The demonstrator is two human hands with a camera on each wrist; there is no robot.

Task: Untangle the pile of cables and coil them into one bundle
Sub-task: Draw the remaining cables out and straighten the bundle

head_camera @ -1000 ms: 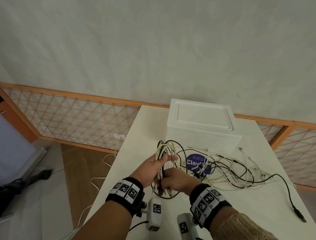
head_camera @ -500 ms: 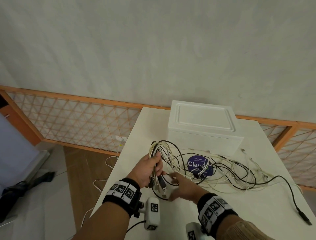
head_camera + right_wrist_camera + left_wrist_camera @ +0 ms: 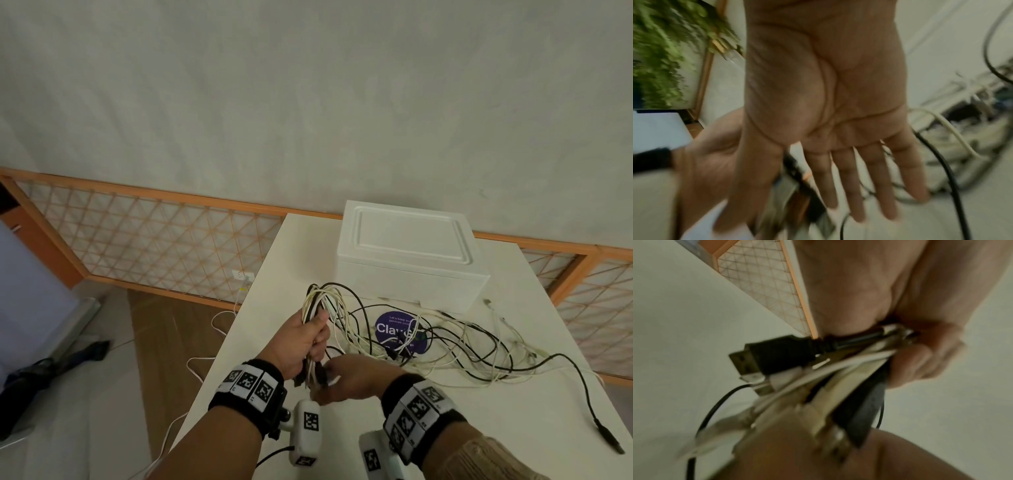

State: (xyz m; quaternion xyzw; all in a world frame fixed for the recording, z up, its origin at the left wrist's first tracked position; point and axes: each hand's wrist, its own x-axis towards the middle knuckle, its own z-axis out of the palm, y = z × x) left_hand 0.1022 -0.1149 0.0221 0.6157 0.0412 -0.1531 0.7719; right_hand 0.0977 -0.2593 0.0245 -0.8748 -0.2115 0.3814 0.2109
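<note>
1. Left hand (image 3: 306, 339) is raised over the table (image 3: 445, 428) near its left edge, fingers curled tight round a gathered bundle of cables (image 3: 320, 301), white and black strands together.
2. In the left wrist view, plug ends stick out below the fist: a black USB plug (image 3: 774, 353) and several white connectors; the rest is blurred.
3. Right hand (image 3: 352, 378) sits just beside and below the left one, at the bundle's lower ends. In the right wrist view its fingers (image 3: 859, 186) are stretched out straight, palm flat, gripping nothing.
4. The loose cables (image 3: 462, 349) lie tangled on the table's middle, running from the bundle toward the right edge; one black lead ends in a plug (image 3: 604, 437) near the right front corner.
5. A purple round sticker (image 3: 399, 332) lies under the tangle.
6. A white foam box (image 3: 407, 257), lid on, stands at the far edge, behind the cables.
</note>
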